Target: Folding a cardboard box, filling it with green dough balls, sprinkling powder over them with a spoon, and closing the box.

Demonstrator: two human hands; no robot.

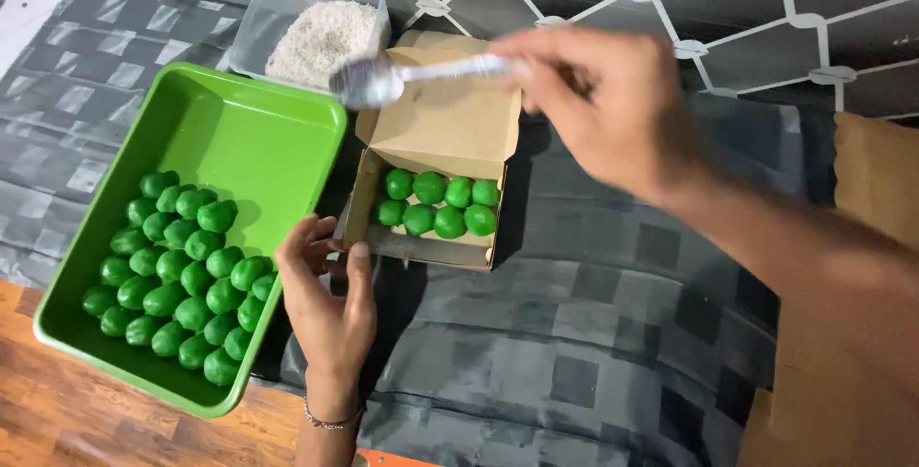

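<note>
- The right hand (pixel 613 108) holds a shiny metal spoon (pixel 383 79) by its handle, grip clenched on it; the blurred bowl hangs over the brown cardboard box's (pixel 436 180) raised lid.
- The left hand (pixel 330 300), grip released, touches the box's corner at 7 o'clock.
- Eight round green balls (pixel 438 205) lie in the box.
- At 9 o'clock of the box stands a green plastic tray (pixel 239 132) with many more green balls.
- At 11 o'clock stands a clear plastic tub of white shreds (pixel 321 36).
</note>
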